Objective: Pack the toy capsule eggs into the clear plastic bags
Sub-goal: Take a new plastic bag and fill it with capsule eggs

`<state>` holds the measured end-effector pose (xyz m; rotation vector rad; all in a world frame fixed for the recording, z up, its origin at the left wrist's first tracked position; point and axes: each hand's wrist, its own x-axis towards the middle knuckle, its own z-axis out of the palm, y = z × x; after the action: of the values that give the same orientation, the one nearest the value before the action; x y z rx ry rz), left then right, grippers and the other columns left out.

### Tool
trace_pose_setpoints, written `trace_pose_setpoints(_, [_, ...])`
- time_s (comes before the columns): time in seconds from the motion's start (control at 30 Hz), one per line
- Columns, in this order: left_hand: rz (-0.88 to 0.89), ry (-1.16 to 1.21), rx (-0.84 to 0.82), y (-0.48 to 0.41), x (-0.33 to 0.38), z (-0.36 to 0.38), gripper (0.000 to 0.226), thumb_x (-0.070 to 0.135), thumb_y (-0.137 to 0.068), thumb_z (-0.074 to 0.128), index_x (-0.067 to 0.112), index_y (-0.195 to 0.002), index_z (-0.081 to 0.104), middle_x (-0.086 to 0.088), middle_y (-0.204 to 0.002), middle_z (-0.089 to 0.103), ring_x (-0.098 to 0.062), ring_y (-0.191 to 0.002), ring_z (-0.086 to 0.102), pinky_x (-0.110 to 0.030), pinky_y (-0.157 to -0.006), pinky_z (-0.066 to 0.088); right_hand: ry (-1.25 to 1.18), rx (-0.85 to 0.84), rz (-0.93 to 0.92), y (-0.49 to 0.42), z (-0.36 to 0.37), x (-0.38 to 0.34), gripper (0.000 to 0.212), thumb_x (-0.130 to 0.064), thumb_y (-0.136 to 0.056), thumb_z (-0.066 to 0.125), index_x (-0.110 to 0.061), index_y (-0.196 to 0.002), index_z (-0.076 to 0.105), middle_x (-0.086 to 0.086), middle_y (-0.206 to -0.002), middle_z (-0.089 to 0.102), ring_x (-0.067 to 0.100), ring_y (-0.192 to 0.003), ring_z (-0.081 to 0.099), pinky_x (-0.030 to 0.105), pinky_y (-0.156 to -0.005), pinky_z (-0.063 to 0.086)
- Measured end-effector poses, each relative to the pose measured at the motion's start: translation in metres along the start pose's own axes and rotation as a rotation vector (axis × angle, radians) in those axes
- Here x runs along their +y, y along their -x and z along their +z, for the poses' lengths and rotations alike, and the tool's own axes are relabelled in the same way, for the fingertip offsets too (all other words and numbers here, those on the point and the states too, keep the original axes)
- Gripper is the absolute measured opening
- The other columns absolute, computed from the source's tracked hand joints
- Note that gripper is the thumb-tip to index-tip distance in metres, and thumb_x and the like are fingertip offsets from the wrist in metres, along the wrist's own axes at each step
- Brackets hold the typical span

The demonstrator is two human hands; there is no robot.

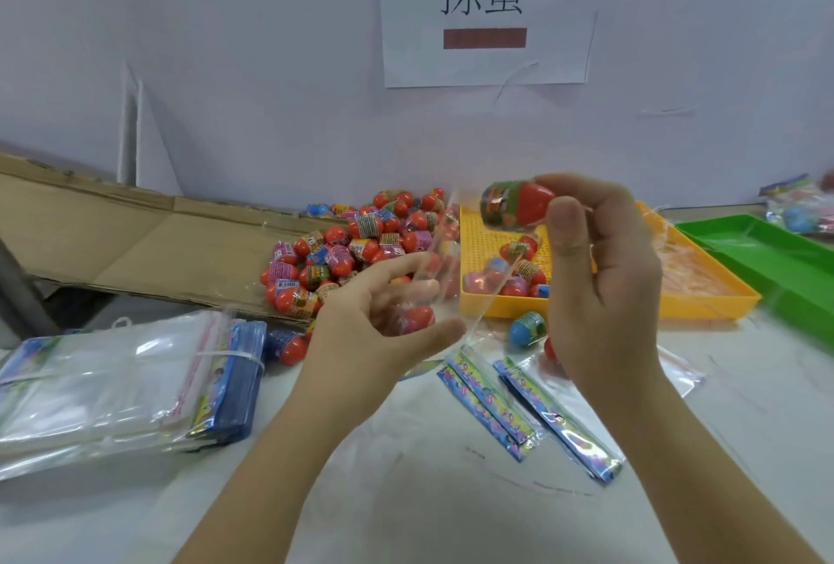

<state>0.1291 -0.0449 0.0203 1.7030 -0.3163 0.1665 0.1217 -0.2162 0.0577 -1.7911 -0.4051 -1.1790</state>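
Head: right hand (600, 274) aloft with egg (519, 205)

A red capsule egg (519, 205) is pinched by the right hand (600, 293). Just below and left of that grip, a clear bag (451, 265) is held by the left hand (383, 329). Behind the grip a yellow tray (713, 306) is seen.

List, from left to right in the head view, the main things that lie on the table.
Banded stack of clear plastic bags → pile of capsule eggs → yellow tray → green tray.
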Motion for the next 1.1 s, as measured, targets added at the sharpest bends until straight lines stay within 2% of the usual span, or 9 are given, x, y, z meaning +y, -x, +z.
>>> trace_pose_setpoints(0.1, [0.032, -0.026, -0.048, 0.0006, 0.0013, 0.0009, 0.068, 0.056, -0.05, 0.083, 0.045, -0.114, 0.064, 0.015, -0.103, 0.074, -0.008, -0.094, 0.071, -0.033, -0.086, 0.058, 0.28, 0.024, -0.098, 0.0004, 0.0004, 0.005, 0.023, -0.032, -0.099, 0.041, -0.026, -0.102, 0.063, -0.016, -0.098, 0.058, 0.008, -0.094, 0.053, 0.03, -0.09, 0.026])
trace_pose_setpoints(0.17, [0.062, -0.024, -0.09, 0.0016, 0.0038, 0.0007, 0.07, 0.059, -0.052, 0.084, 0.041, -0.117, 0.066, 0.015, -0.104, 0.074, -0.009, -0.094, 0.072, -0.033, -0.085, 0.058, 0.379, 0.029, -0.092, 0.0001, 0.0003, 0.0065, 0.029, -0.035, -0.099, 0.042, -0.023, -0.101, 0.069, -0.004, -0.108, 0.057, 0.015, -0.102, 0.048, 0.032, -0.089, 0.023])
trace_pose_setpoints(0.23, [0.085, -0.016, -0.13, 0.0023, 0.0064, 0.0002, 0.067, 0.061, -0.053, 0.083, 0.048, -0.116, 0.064, 0.016, -0.105, 0.074, -0.007, -0.096, 0.071, -0.027, -0.084, 0.058, 0.435, 0.006, -0.081, 0.0005, 0.0004, 0.0069, 0.03, -0.039, -0.098, 0.044, -0.026, -0.101, 0.07, 0.002, -0.114, 0.054, 0.017, -0.108, 0.043, 0.031, -0.089, 0.019])
trace_pose_setpoints(0.33, [0.107, -0.025, -0.163, 0.0021, 0.0069, -0.0004, 0.062, 0.058, -0.056, 0.083, 0.054, -0.114, 0.063, 0.019, -0.107, 0.073, -0.004, -0.1, 0.07, -0.018, -0.085, 0.054, 0.461, -0.04, -0.078, 0.0003, 0.0008, 0.0062, 0.027, -0.041, -0.097, 0.046, -0.03, -0.1, 0.071, 0.002, -0.119, 0.052, 0.017, -0.112, 0.038, 0.036, -0.091, 0.02])
trace_pose_setpoints(0.53, [0.105, 0.003, -0.183, 0.0011, 0.0039, -0.002, 0.048, 0.045, -0.066, 0.08, 0.042, -0.112, 0.067, 0.017, -0.106, 0.073, -0.004, -0.096, 0.07, -0.021, -0.082, 0.057, 0.514, -0.135, -0.128, -0.0029, -0.0043, 0.007, 0.032, -0.036, -0.098, 0.042, -0.027, -0.089, 0.071, 0.005, -0.121, 0.05, 0.018, -0.112, 0.033, 0.042, -0.091, 0.021])
trace_pose_setpoints(0.83, [0.087, -0.017, -0.266, 0.0014, 0.0069, -0.0013, 0.037, 0.041, -0.071, 0.075, 0.061, -0.101, 0.066, 0.019, -0.102, 0.073, -0.002, -0.09, 0.07, -0.017, -0.072, 0.055, 0.529, -0.24, -0.132, -0.0034, -0.0078, 0.0066, 0.035, -0.037, -0.099, 0.038, -0.027, -0.09, 0.07, 0.007, -0.125, 0.047, 0.02, -0.112, 0.03, 0.043, -0.094, 0.022])
trace_pose_setpoints(0.9, [0.069, 0.0, -0.262, 0.0017, 0.0068, -0.0012, 0.035, 0.04, -0.071, 0.073, 0.061, -0.099, 0.066, 0.021, -0.1, 0.073, 0.0, -0.085, 0.07, -0.014, -0.07, 0.053, 0.532, -0.279, -0.172, -0.0019, -0.0069, 0.0073, 0.035, -0.036, -0.098, 0.038, -0.027, -0.09, 0.07, 0.007, -0.124, 0.047, 0.019, -0.111, 0.03, 0.049, -0.096, 0.026])
trace_pose_setpoints(0.97, [0.053, 0.005, -0.262, 0.0017, 0.0063, -0.0017, 0.035, 0.039, -0.071, 0.071, 0.052, -0.103, 0.068, 0.02, -0.1, 0.074, -0.003, -0.08, 0.069, -0.015, -0.069, 0.054, 0.51, -0.231, -0.17, -0.0006, -0.0054, 0.0076, 0.033, -0.034, -0.099, 0.038, -0.026, -0.092, 0.069, 0.005, -0.122, 0.046, 0.02, -0.111, 0.033, 0.046, -0.096, 0.025])
trace_pose_setpoints(1.1, [0.032, 0.037, -0.258, 0.0016, 0.006, -0.0027, 0.043, 0.034, -0.071, 0.069, 0.042, -0.113, 0.062, 0.017, -0.098, 0.075, -0.006, -0.08, 0.07, -0.017, -0.066, 0.054, 0.358, 0.044, -0.067, -0.0067, -0.0062, 0.0061, 0.03, -0.032, -0.1, 0.034, -0.027, -0.094, 0.062, 0.005, -0.111, 0.052, 0.021, -0.107, 0.042, 0.028, -0.091, 0.021])
